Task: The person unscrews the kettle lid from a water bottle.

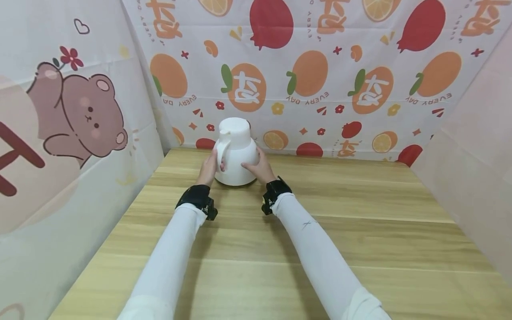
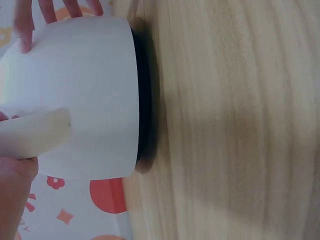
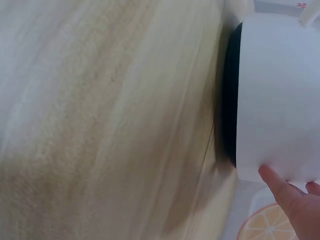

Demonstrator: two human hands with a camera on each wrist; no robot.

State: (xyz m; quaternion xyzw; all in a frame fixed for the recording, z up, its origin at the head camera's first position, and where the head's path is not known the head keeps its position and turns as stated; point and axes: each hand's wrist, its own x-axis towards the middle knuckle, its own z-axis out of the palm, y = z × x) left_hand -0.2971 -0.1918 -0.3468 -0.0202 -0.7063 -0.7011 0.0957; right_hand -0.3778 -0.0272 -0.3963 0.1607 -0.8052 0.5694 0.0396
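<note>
A white thermos jug [image 1: 239, 160] with a dark base stands upright at the far side of the wooden table, its lid on. Its handle [image 2: 35, 132] points toward my left side. My left hand [image 1: 208, 169] grips this handle, and in the left wrist view the thumb lies along one side of it. On the opposite side of the jug, my right hand [image 1: 261, 168] rests against the rounded body. The right thumb [image 3: 275, 185] presses on the front, with the other fingers spread along the side, partly hidden in the head view.
The wooden table [image 1: 340, 240] stretches toward me and to the right. Close behind the jug hangs a fruit-print cloth [image 1: 312, 111]. A cloth with a bear [image 1: 92, 115] covers the left side, and a pale cloth [image 1: 476, 146] the right.
</note>
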